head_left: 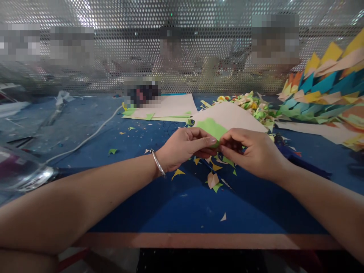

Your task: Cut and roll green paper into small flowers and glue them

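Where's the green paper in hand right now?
Head view, just right of centre: the green paper is held between the left hand and right hand, with a pale sheet just beyond.

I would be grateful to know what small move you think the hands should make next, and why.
Perhaps the left hand should steady the green paper while the right hand shifts its pinch slightly along the near edge: both hands' fingers come close together there, and most of the visible green surface spreads out beyond them.
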Demonstrator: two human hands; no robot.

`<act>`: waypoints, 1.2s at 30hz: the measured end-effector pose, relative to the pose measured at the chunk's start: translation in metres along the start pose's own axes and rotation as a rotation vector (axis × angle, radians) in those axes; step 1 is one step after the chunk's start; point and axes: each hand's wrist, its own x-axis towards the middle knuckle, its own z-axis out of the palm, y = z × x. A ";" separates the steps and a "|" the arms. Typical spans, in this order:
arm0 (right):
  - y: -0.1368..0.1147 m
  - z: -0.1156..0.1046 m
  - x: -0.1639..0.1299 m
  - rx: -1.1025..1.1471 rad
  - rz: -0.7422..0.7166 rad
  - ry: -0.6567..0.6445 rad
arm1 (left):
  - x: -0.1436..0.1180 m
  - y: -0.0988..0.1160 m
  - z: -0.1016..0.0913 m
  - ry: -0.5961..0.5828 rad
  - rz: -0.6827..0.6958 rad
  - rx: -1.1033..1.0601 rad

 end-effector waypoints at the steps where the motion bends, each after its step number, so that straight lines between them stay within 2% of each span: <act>1: 0.000 0.000 0.000 0.007 0.011 0.003 | 0.000 -0.001 0.000 -0.004 0.035 0.027; 9: -0.002 0.001 0.002 0.056 0.055 0.021 | -0.001 -0.007 -0.002 0.056 0.231 0.312; 15: -0.003 0.001 0.001 0.060 0.058 0.037 | -0.001 -0.008 -0.003 0.072 0.313 0.412; 27: -0.002 0.000 0.000 0.067 0.044 0.010 | -0.006 -0.006 0.000 0.070 0.403 0.495; 36: -0.003 0.001 0.001 0.062 0.020 0.016 | -0.004 -0.005 0.001 0.079 0.346 0.404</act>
